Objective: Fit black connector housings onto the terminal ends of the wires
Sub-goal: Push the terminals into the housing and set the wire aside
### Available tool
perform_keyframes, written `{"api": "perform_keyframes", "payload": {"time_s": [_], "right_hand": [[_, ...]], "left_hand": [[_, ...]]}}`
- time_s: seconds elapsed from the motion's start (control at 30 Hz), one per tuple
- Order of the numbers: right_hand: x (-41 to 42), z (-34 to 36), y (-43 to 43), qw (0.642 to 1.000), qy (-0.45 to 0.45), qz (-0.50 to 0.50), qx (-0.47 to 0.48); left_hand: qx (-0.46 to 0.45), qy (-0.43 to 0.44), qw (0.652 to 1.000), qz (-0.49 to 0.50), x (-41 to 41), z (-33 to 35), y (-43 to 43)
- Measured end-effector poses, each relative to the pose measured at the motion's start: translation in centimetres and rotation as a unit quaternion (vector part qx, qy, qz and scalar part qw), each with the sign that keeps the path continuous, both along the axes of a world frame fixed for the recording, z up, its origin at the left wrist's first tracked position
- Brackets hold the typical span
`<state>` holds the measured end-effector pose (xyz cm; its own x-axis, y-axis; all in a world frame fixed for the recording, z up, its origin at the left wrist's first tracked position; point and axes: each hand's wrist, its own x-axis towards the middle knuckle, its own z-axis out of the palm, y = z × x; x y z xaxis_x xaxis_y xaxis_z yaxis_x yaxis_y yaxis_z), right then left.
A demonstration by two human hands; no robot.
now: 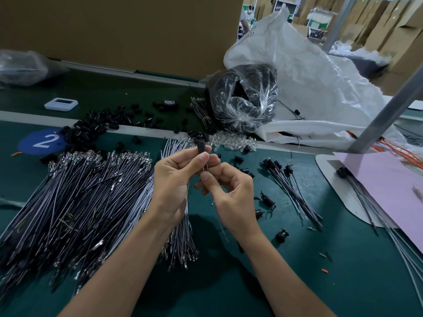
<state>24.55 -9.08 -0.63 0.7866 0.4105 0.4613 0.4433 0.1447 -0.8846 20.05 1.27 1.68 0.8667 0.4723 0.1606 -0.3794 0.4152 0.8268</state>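
Note:
My left hand point(177, 177) pinches a black connector housing point(201, 146) upright between thumb and fingers above the green table. My right hand point(231, 191) grips a thin wire point(220, 223) just under the housing, its terminal end at the housing's bottom opening; the wire trails down past my wrist. A large heap of loose grey and black wires point(80, 197) with metal terminals lies to the left. Loose black housings point(96, 126) are scattered at the back. Several wires with housings fitted point(290, 188) lie to the right.
A clear bag of black parts point(242, 101) and a big white sack point(320, 92) stand behind. Small clear parts point(231, 140) lie along the table's rail. A pink sheet point(389, 191) with more wires is at the right, beside a metal post point(389, 110). A white device point(61, 103) sits back left.

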Motion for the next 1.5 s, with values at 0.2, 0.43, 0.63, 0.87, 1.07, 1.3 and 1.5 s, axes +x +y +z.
{"api": "perform_keyframes", "payload": {"time_s": [0.2, 0.43, 0.63, 0.87, 1.07, 1.3, 1.5], "right_hand": [[0.0, 0.0, 0.0, 1.000, -0.005, -0.011, -0.010], [-0.1, 0.4, -0.5, 1.000, -0.003, 0.018, -0.022], [2.5, 2.4, -1.3, 0.992, 0.011, -0.095, -0.083], [11.5, 2.9, 2.4, 0.870, -0.127, -0.083, -0.469], [15.3, 1.8, 3.3, 0.792, -0.228, -0.086, -0.559], [14.3, 2.6, 2.1, 0.883, -0.166, -0.083, -0.432], [6.6, 4.4, -2.2, 0.975, -0.133, -0.027, -0.175]], "left_hand": [[-0.014, 0.022, 1.000, -0.011, 0.1, -0.2, 0.0], [0.008, 0.031, 0.999, -0.043, 0.2, -0.3, 0.5], [-0.088, 0.074, 0.993, -0.026, 0.7, -0.9, 2.6], [-0.005, 0.108, 0.994, -0.019, 0.8, -1.4, 3.2], [0.056, 0.124, 0.991, -0.006, 0.9, -1.6, 2.6], [0.108, 0.075, 0.991, -0.035, 0.9, -1.6, 2.0], [0.136, 0.046, 0.989, -0.031, 1.1, -1.5, 1.7]]}}
